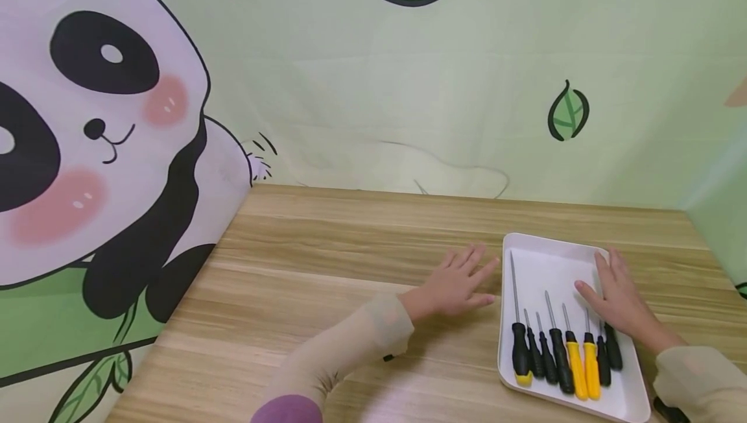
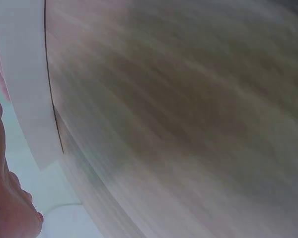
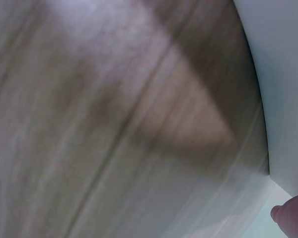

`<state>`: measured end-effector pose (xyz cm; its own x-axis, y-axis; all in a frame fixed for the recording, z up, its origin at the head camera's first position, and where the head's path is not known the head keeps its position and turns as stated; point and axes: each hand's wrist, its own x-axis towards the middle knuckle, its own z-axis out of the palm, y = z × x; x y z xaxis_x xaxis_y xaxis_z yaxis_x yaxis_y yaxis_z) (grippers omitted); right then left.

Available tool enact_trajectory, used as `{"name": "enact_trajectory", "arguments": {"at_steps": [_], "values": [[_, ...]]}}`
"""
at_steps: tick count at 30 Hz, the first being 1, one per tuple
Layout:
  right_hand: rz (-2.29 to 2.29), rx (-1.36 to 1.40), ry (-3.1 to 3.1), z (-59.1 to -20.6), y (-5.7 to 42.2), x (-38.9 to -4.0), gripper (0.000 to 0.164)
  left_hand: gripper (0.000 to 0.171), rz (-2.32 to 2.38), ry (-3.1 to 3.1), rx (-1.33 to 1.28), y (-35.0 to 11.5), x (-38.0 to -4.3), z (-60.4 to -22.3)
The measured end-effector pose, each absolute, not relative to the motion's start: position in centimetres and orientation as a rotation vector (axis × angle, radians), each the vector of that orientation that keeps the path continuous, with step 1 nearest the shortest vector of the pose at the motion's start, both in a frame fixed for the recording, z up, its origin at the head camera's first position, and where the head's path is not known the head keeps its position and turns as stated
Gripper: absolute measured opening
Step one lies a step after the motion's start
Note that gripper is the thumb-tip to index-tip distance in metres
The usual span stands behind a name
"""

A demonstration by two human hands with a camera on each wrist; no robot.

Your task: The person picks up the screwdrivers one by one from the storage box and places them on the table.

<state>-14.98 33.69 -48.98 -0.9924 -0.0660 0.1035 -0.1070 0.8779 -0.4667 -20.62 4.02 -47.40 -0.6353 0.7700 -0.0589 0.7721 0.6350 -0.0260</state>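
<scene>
A white tray (image 1: 548,261) lies on the wooden table at the right in the head view. In it a row of several screwdrivers points away from me: a long black one with a yellow end (image 1: 520,348), two yellow-handled screwdrivers (image 1: 574,364) and shorter black ones. Just left of the tray is my left hand (image 1: 452,287), fingers spread and nothing in it. Over the tray's right rim reaches my right hand (image 1: 621,296), its fingers extended; whether it touches the rim I cannot tell. Both wrist views show the tray's outer wall (image 2: 25,84) beside the fingers.
The wooden table (image 1: 327,248) runs back to a pale green cloth backdrop (image 1: 327,85) with a printed panda and leaves. A dark object (image 1: 670,410) sits at the lower right, beside the tray and under the right sleeve.
</scene>
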Motion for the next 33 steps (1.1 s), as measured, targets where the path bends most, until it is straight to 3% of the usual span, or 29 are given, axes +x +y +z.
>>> {"name": "enact_trajectory", "arguments": {"at_steps": [14, 33], "values": [[0.773, 0.121, -2.965, -49.2, 33.7, -15.1, 0.076, 0.069, -0.09, 2.717, 1.415, 5.9, -18.1, -46.3], [0.825, 0.098, -2.98, -48.8, 33.4, -15.2, 0.076, 0.071, -0.114, 2.565, 1.293, 6.4, -16.6, -46.6]]}}
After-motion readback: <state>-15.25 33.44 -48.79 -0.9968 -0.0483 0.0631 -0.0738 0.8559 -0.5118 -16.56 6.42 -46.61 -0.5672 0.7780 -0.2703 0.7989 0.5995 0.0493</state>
